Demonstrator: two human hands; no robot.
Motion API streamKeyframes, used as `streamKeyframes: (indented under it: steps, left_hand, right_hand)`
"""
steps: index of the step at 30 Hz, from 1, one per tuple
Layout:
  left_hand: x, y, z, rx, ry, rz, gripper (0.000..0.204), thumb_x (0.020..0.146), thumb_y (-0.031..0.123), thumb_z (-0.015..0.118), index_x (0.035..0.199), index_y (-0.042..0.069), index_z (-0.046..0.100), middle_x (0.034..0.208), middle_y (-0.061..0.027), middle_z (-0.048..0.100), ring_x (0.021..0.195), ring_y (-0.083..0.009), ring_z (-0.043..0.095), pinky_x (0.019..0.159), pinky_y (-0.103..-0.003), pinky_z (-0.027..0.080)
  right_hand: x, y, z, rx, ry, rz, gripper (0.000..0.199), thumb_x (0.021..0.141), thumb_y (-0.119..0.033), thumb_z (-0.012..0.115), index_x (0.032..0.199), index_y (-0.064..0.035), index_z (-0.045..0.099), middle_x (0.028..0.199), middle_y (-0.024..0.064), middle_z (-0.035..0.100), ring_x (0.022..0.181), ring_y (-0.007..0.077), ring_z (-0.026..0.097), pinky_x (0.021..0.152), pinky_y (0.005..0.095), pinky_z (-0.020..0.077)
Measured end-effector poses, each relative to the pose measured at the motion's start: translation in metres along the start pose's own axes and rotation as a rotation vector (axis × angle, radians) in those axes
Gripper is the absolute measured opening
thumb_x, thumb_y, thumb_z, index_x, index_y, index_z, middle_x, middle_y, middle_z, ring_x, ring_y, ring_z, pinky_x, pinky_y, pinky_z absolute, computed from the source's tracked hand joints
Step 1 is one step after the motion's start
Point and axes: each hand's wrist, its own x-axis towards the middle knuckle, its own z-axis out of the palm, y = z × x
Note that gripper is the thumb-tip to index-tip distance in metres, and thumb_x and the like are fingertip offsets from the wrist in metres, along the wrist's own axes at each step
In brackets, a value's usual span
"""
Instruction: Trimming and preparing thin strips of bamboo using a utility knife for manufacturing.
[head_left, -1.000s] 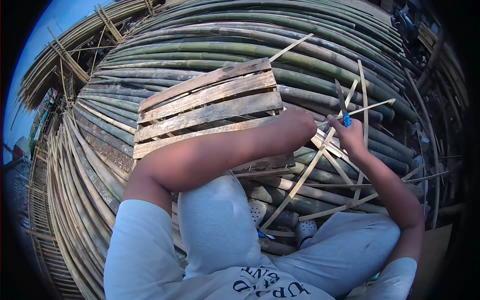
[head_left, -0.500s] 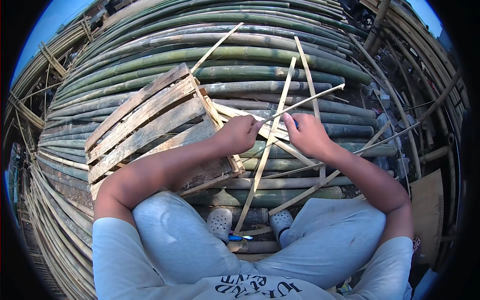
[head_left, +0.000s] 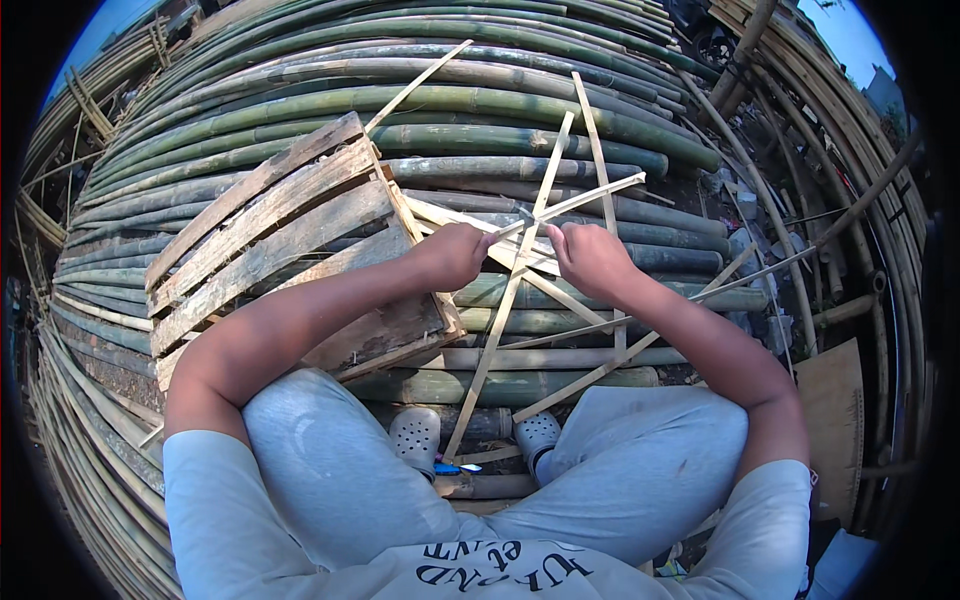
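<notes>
My left hand (head_left: 450, 257) is closed around one end of a thin bamboo strip (head_left: 598, 195), which slants away to the upper right. Close beside it, my right hand (head_left: 592, 262) is closed, thumb raised, around what appears to be a small knife (head_left: 527, 216). Its grey blade sits against the strip between my hands; the handle is hidden in my fingers. Below both hands, a long pale split strip (head_left: 497, 335) crosses other loose strips. A slatted wooden crate (head_left: 280, 215) lies tilted under my left forearm.
Rows of green bamboo poles (head_left: 430, 98) cover the ground ahead. More poles (head_left: 95, 440) lie at the left. My clog-shod feet (head_left: 415, 433) rest near a small blue object (head_left: 455, 469). A brown board (head_left: 832, 425) leans at the right, near upright and slanting poles.
My right hand has moved slightly left and down, and a blade now shows at the strip. The strip's far end looks nearer and wider. The whole view has shifted a little.
</notes>
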Motion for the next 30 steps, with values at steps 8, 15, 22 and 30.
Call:
streamKeyframes:
  steps: [8, 15, 22, 30]
  left_hand:
    - [0.011, -0.009, 0.003, -0.051, 0.028, -0.019, 0.055, 0.105, 0.038, 0.035, 0.08, -0.003, 0.063, 0.075, -0.0242, 0.063, 0.075, -0.0401, 0.062, 0.075, -0.047, 0.047]
    - [0.014, -0.002, 0.004, -0.063, -0.011, -0.028, 0.054, 0.105, 0.036, 0.035, 0.08, -0.004, 0.063, 0.074, -0.0246, 0.063, 0.074, -0.0407, 0.062, 0.074, -0.047, 0.047]
    - [0.013, -0.007, -0.001, -0.149, -0.037, -0.045, 0.055, 0.105, 0.04, 0.037, 0.08, -0.002, 0.062, 0.069, -0.019, 0.061, 0.067, -0.0325, 0.059, 0.071, -0.044, 0.046]
    - [0.009, -0.004, -0.001, -0.19, 0.025, -0.007, 0.058, 0.105, 0.035, 0.033, 0.077, -0.006, 0.062, 0.063, -0.0223, 0.058, 0.063, -0.0413, 0.06, 0.07, -0.049, 0.048]
  right_hand:
    - [0.006, -0.002, 0.02, -0.017, 0.025, 0.0, 0.048, 0.103, -0.035, 0.041, 0.077, 0.0007, 0.06, 0.068, 0.0252, 0.062, 0.066, 0.0462, 0.061, 0.064, 0.0549, 0.0491]
    - [0.027, 0.036, 0.014, -0.135, 0.096, 0.129, 0.053, 0.103, -0.038, 0.039, 0.077, -0.0001, 0.066, 0.07, 0.0228, 0.066, 0.069, 0.0429, 0.065, 0.064, 0.0526, 0.0517]
    - [0.022, 0.024, 0.017, 0.05, 0.064, -0.054, 0.051, 0.103, -0.037, 0.04, 0.079, 0.0007, 0.066, 0.073, 0.0271, 0.064, 0.075, 0.0479, 0.062, 0.071, 0.0554, 0.0499]
    - [0.028, 0.017, 0.008, -0.043, 0.063, 0.012, 0.054, 0.103, -0.036, 0.038, 0.075, 0.0013, 0.065, 0.074, 0.0267, 0.065, 0.075, 0.0455, 0.064, 0.072, 0.0546, 0.0502]
